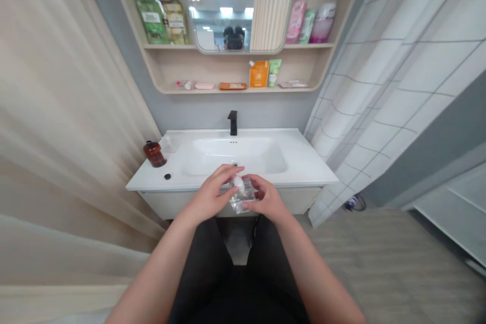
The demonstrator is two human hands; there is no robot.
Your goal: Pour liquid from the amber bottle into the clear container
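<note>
In front of the sink's near edge, my right hand (266, 197) grips a small clear plastic box (246, 193) from its side. My left hand (216, 192) pinches a small white wad (238, 182) at the top of that box, fingers curled round it. Whether the wad is cotton I cannot tell. On the counter's left stands a brown bottle (154, 155) with no cap on its neck. A black cap (167, 176) lies near it, and a clear, faint-edged container (171, 144) sits behind.
The white sink (299, 162) has a black faucet (233, 122) at its back. Above, a shelf (182, 89) carries an orange pouch (258, 74), a green tube (274, 72) and other toiletries around a mirror (224, 10). Curtains (76, 111) hang at both sides.
</note>
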